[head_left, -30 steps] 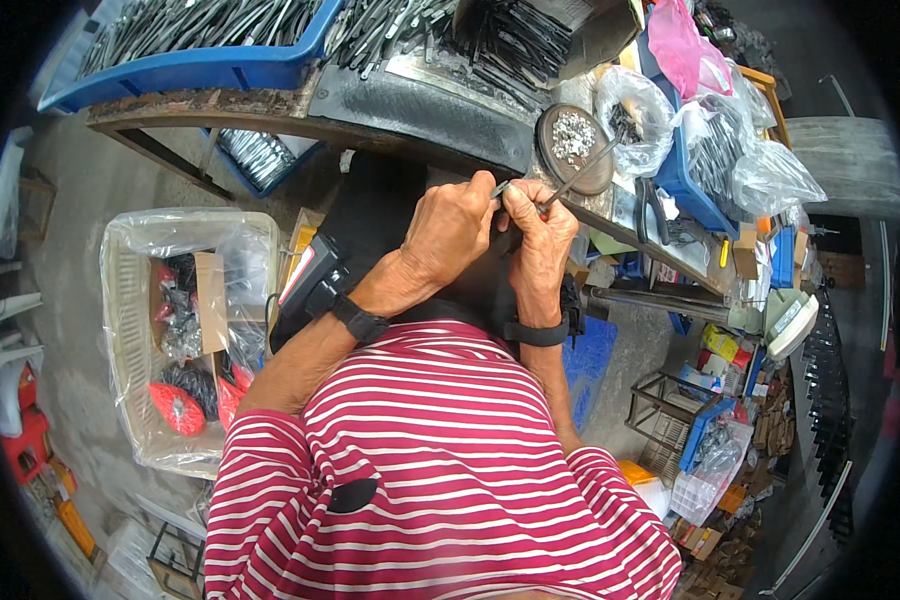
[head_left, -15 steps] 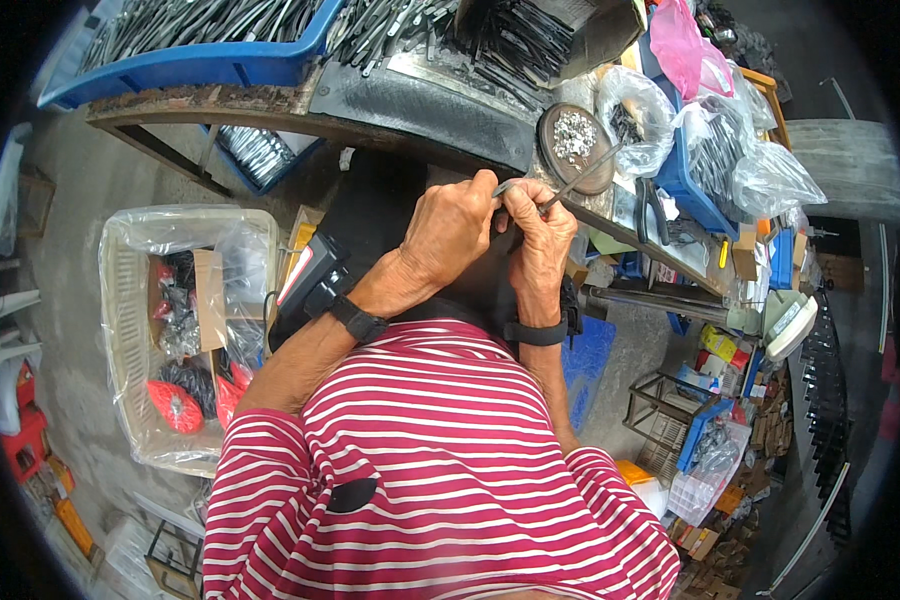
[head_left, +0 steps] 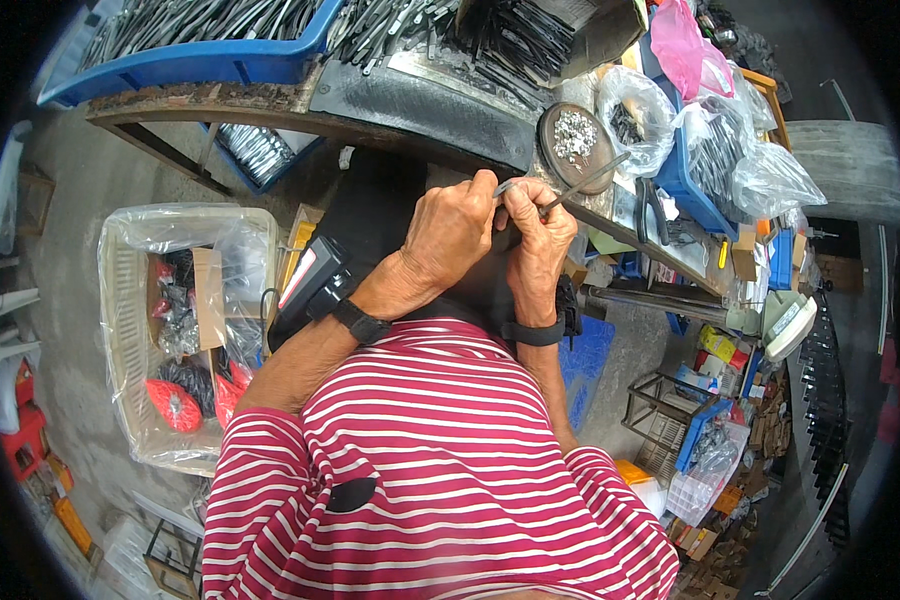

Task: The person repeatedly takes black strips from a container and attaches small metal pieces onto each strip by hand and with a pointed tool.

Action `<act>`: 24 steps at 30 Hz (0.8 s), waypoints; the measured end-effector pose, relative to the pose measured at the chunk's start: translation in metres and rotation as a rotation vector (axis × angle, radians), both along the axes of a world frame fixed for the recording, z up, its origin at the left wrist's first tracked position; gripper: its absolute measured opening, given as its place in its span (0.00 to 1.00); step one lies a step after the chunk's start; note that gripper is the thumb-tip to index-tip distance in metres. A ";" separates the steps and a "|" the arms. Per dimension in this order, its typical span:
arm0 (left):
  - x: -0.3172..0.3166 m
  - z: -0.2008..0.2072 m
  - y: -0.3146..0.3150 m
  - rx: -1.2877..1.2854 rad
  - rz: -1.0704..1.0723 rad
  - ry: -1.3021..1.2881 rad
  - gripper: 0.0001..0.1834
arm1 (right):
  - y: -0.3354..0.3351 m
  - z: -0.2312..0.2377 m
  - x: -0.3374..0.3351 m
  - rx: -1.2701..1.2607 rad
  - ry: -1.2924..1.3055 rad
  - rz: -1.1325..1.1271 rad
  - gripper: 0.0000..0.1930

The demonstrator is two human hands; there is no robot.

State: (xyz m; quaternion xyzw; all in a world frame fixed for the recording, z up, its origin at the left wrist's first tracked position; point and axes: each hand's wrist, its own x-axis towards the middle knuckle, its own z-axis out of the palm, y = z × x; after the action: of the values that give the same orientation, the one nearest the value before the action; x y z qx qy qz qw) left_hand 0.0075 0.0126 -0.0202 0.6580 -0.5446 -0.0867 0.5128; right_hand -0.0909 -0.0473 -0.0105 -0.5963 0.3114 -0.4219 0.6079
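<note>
Close together in front of my body, just short of the bench edge, both hands are closed on one slender dark strip (head_left: pixel 592 177). My left hand (head_left: pixel 438 228) pinches its near end, where a short grey piece shows between the hands. Thumb and fingers of my right hand (head_left: pixel 538 236) grip it farther along. From there its free end slants up and right over a round brown dish (head_left: pixel 598 183) of small whitish bits (head_left: pixel 574 136). My fingers hide the middle of the strip.
On the bench (head_left: pixel 420 118) lie many similar dark strips (head_left: pixel 380 32), beside a blue bin (head_left: pixel 240 68) full of them. Plastic bags (head_left: pixel 635 110) and dark-handled pliers (head_left: pixel 652 210) are at the right. A plastic-lined crate (head_left: pixel 120 340) stands on the floor to the left.
The strip's free end has swung slightly down and to the right over the dish. Both hands stay almost in place, still closed on the strip.
</note>
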 end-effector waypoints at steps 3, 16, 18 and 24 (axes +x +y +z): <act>0.000 -0.001 0.000 0.012 0.001 -0.010 0.05 | 0.000 0.000 0.000 -0.026 -0.007 0.011 0.06; 0.001 -0.001 0.001 0.048 -0.015 -0.033 0.05 | -0.001 0.000 -0.001 -0.012 -0.013 0.022 0.06; 0.001 -0.002 0.001 0.042 -0.013 -0.034 0.05 | -0.001 0.000 -0.001 -0.009 -0.006 0.023 0.06; 0.001 0.000 0.002 0.045 -0.031 -0.015 0.05 | -0.001 0.000 -0.001 -0.014 -0.015 0.026 0.06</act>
State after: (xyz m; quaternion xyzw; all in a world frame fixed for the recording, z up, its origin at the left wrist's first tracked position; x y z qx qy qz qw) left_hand 0.0082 0.0149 -0.0199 0.6614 -0.5565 -0.1018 0.4925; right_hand -0.0918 -0.0483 -0.0104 -0.6014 0.2959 -0.4208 0.6114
